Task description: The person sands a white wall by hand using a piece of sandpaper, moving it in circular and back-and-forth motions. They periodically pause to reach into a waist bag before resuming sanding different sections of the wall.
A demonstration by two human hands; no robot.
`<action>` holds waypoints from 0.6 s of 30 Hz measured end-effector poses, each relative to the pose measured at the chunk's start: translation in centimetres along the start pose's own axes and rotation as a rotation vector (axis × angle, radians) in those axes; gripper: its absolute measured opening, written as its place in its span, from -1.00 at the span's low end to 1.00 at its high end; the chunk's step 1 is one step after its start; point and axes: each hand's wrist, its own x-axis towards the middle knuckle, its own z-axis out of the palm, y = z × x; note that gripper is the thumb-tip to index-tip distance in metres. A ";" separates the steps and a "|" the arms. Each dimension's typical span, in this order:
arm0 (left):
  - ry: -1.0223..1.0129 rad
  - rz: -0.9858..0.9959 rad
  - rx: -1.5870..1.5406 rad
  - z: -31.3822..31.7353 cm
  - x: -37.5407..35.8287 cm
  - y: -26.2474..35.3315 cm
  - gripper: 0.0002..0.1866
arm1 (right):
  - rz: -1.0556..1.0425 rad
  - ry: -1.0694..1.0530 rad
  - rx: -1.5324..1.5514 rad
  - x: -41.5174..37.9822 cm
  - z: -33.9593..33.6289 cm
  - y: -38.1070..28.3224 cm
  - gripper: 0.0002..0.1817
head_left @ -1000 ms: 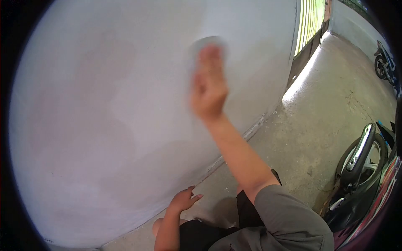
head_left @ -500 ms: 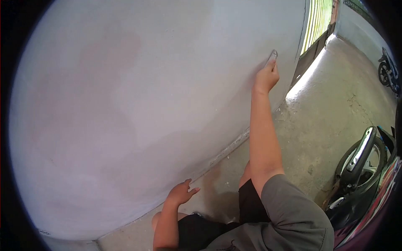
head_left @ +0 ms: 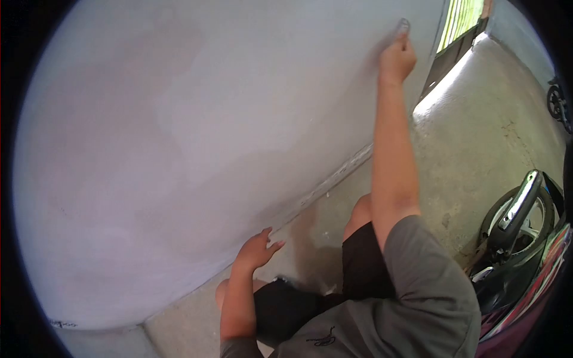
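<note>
A pale grey wall (head_left: 239, 119) fills the left and middle of the view. My right hand (head_left: 399, 58) is raised against its upper right part, fingers closed round a small greyish flat tool (head_left: 404, 26) whose exact kind I cannot make out. Lower down, my left hand (head_left: 256, 249) hovers beside the foot of the wall, thumb and fingers apart, holding nothing.
Concrete floor (head_left: 477, 137) runs along the wall's base. A parked motorbike (head_left: 516, 230) stands at the lower right, with a striped cloth (head_left: 537, 283) near it. Another wheel (head_left: 556, 102) shows at the right edge, and a slatted gate (head_left: 461, 22) at the top right.
My right hand has moved up along the wall with the small tool. My left hand appears slightly higher, and the view has shifted a little.
</note>
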 end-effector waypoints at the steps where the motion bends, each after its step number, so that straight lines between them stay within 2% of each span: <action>1: 0.003 0.006 -0.018 0.1 0.2 0.2 -0.19 | 0.018 -0.010 -0.004 0.4 0.5 1.3 -0.61; 4: -0.019 0.029 -0.038 0.2 0.8 0.9 -0.17 | -0.083 0.081 0.075 0.5 1.0 2.5 -0.61; 6: -0.036 0.050 -0.035 0.1 1.2 1.6 -0.17 | -0.378 0.054 0.077 -1.5 1.4 -0.9 -0.63; 7: -0.039 0.041 -0.025 -0.1 1.2 2.1 -0.17 | -0.381 0.058 0.075 -1.3 1.6 -0.8 -0.63; 9: -0.044 0.029 -0.015 -0.1 1.6 2.5 -0.17 | -0.594 0.094 0.120 -0.8 2.0 -0.6 -0.59; 10: -0.039 0.043 -0.028 0.1 1.8 2.4 -0.17 | -0.591 0.094 0.117 -0.7 1.3 -0.9 -0.59; 12: -0.038 0.056 -0.031 0.2 1.9 2.1 -0.16 | -0.032 -0.066 0.098 -0.4 -0.5 -1.9 -0.59; 13: -0.051 0.048 -0.022 0.2 2.0 2.1 -0.16 | -0.031 -0.062 0.099 -0.4 -0.1 -0.8 -0.59; 15: -0.074 0.045 -0.012 0.4 2.1 2.0 -0.16 | -0.476 0.089 -0.077 -0.6 0.8 2.7 -0.58; 16: -0.085 0.033 0.005 0.4 2.2 2.1 -0.16 | -0.478 0.092 -0.087 -0.8 0.9 2.9 -0.58; 18: -0.103 0.034 0.017 0.5 2.5 2.5 -0.16 | -0.675 0.082 -0.010 -1.2 1.3 2.8 -0.60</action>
